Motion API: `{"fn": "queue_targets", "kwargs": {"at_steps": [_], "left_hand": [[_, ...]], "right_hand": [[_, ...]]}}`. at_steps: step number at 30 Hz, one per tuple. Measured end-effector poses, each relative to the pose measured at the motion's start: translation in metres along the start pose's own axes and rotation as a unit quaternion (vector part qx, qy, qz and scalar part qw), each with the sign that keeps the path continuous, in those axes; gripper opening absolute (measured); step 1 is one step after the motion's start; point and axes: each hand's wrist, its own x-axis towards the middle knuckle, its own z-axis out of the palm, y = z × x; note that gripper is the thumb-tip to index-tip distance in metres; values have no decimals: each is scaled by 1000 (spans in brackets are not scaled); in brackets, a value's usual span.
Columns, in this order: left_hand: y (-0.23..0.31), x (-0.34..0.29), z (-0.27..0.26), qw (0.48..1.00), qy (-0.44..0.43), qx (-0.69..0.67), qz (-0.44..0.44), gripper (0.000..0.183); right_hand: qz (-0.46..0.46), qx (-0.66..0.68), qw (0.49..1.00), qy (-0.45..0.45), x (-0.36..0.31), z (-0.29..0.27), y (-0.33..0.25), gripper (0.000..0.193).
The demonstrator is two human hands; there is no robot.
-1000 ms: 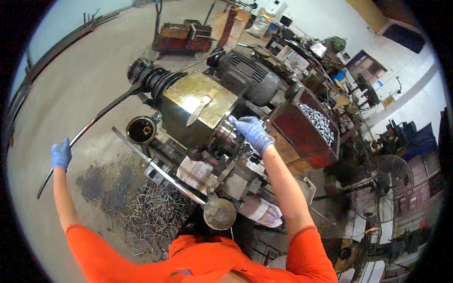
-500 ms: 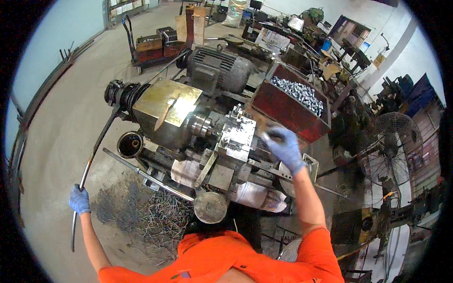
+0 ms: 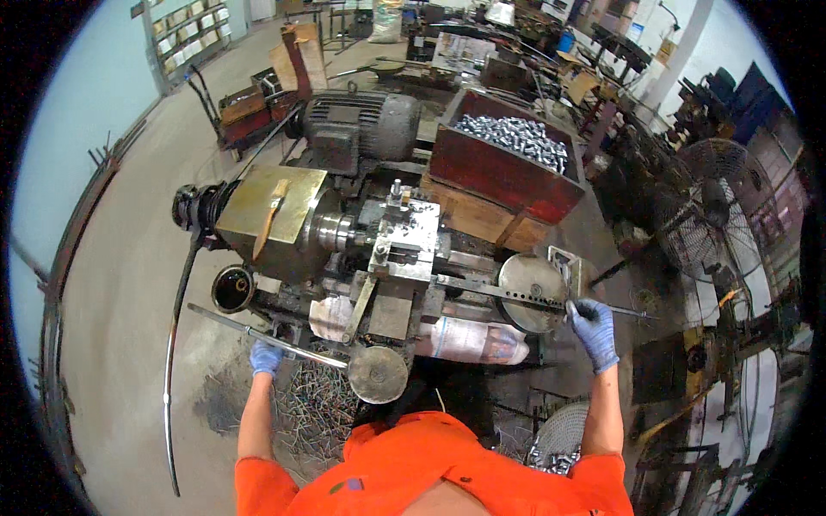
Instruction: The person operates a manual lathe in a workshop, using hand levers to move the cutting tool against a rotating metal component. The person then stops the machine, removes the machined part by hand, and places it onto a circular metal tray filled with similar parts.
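My left hand (image 3: 266,357), in a blue glove, is just under the long metal lever bar (image 3: 288,342) at the front of a small lathe. The lever and machine parts hide its fingers. My right hand (image 3: 594,334), also gloved, is at the right end of the flat bar with holes (image 3: 482,287). Its darkened fingertips are drawn together, and whatever is between them is too small to make out. Between the hands stands the lathe's metal tool slide (image 3: 409,239), beside the chuck (image 3: 334,232). A round metal disc (image 3: 532,291) sits left of my right hand.
A red box (image 3: 508,176) of small metal parts stands behind the lathe, right of the motor (image 3: 361,129). A brush (image 3: 271,219) lies on the headstock cover. Metal shavings (image 3: 314,404) cover the floor at front left. A basket (image 3: 559,434) with metal parts sits below; a fan (image 3: 714,202) stands right.
My left hand has let go of the long black-handled lever at the left and moved right to the front bar. My right hand has moved from beside the tool slide to the right and nearer me.
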Motion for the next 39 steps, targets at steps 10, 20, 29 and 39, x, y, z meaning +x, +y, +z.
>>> {"fn": "queue_targets", "kwargs": {"at_steps": [10,20,29,39], "left_hand": [[4,37,0,955,-67,226,182,37],[-44,52,40,968,-137,189,94,50],[25,27,-10,973,-115,175,96,54],[19,32,-10,976,-60,172,118,41]], "right_hand": [[32,-22,999,31,-20,-28,60,12],[47,-51,997,22,-32,-35,60,14],[102,-16,995,15,-23,-45,66,16],[42,-82,996,12,-7,-48,99,19]]}}
